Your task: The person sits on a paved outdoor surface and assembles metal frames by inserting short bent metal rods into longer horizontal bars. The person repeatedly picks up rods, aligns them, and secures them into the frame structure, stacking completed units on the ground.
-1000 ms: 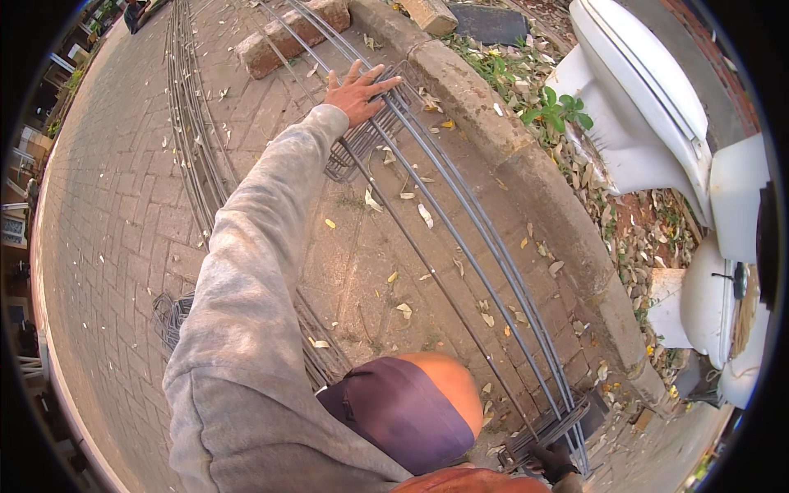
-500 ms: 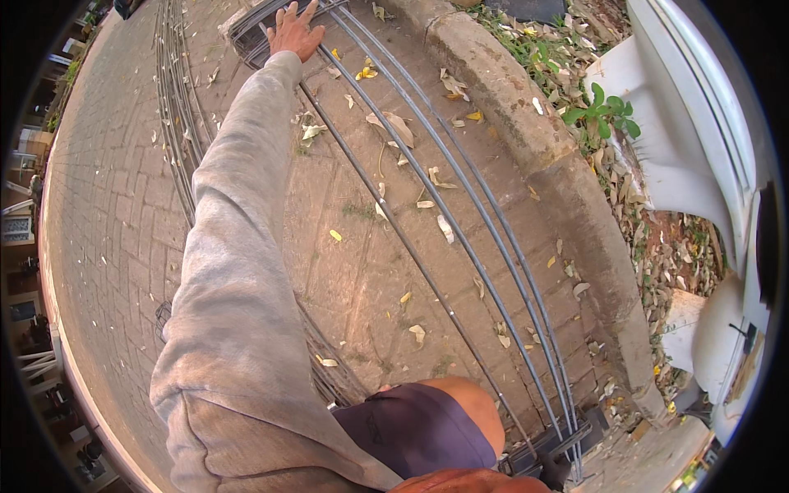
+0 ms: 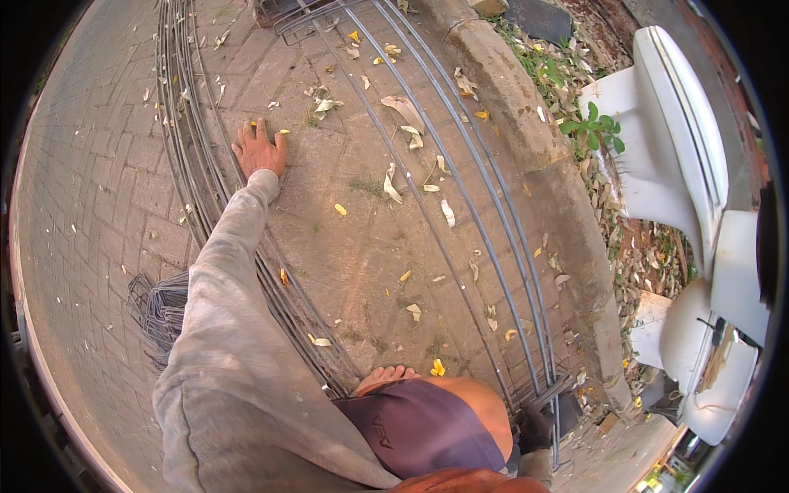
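My left hand [image 3: 260,151] is stretched forward, palm down with fingers apart, over the brick paving [image 3: 345,271] beside a bundle of thin steel rods [image 3: 177,107]. Nothing shows in its grasp. To its right run several long grey steel bars [image 3: 448,168], with square wire stirrups [image 3: 302,23] around their far ends. More stirrups [image 3: 538,393] sit around the near ends. There my right hand [image 3: 537,427], which looks dark as if gloved, is beside the bars at the lower right; its fingers cannot be made out.
A heap of bent wire stirrups [image 3: 160,308] lies left of my sleeve. A concrete curb [image 3: 567,189] runs along the right, with white toilet bowls [image 3: 649,140] beyond it. My bare foot [image 3: 386,376] and bent knee are near the bars. Dry leaves [image 3: 403,111] are scattered about.
My left hand has left the stirrups at the far ends of the bars and moved back and left, beside the thin rods. The near stirrups and right hand appear slightly higher in view.
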The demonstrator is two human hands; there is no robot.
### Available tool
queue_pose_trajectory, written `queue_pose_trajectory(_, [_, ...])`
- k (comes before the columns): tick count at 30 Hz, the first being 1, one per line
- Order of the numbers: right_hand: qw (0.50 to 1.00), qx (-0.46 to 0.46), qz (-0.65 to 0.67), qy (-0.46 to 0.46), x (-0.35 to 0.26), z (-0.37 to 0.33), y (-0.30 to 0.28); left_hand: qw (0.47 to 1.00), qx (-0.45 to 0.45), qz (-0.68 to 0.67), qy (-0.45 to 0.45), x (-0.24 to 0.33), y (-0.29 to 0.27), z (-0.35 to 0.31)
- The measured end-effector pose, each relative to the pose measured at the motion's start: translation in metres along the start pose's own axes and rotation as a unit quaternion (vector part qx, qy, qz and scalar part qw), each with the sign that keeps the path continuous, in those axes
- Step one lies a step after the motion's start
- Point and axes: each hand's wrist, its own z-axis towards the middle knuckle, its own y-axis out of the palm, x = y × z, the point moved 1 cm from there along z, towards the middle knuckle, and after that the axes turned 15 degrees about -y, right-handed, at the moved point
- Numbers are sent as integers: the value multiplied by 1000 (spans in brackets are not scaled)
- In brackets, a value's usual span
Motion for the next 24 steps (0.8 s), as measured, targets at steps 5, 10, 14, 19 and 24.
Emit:
queue_pose_trajectory(5, [989, -27, 97, 104, -96, 31, 127, 999, -32, 37, 14, 7, -2, -2])
queue_pose_trajectory(10, [987, -60, 109, 105, -219, 55, 293, 999, -45, 20, 3, 8, -12, -3])
queue_pose_trajectory(14, [981, -115, 103, 114, -307, 81, 401, 998, -55, 3, 1, 8, -15, -2])
queue_pose_trajectory(19, [948, -235, 216, 22, -388, 108, 516, 998, -64, -4, 1, 10, -17, 1])
queue_pose_trajectory(24, [889, -378, 250, -69, -448, 141, 577, 998, -65, 12, 2, 13, -21, 1])
